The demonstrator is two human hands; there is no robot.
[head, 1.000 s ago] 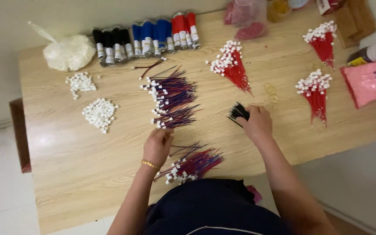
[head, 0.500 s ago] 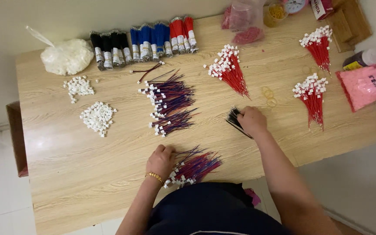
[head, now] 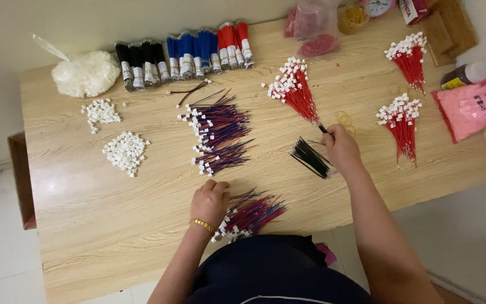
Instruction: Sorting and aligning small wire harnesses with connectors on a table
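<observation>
White bag at ten o'clock; pink bag at three; clear pink pouch at one.

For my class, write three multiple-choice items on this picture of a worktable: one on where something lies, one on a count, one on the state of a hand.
1. Where does the clear bag of white pieces lie on the table?
A. far left corner
B. near right corner
C. centre

2. How many bundles of red wires with white connectors lie apart on the table?
A. one
B. three
C. six

3. What is the left hand doing?
A. lifted clear of the table
B. resting on the red-and-blue wire bundle
C. holding a bottle

Answers:
1 A, it sits beside the black spools at the far left.
2 B, one at centre, two to the right.
3 B, its fingers lie on the wires near the table's front edge.
</observation>
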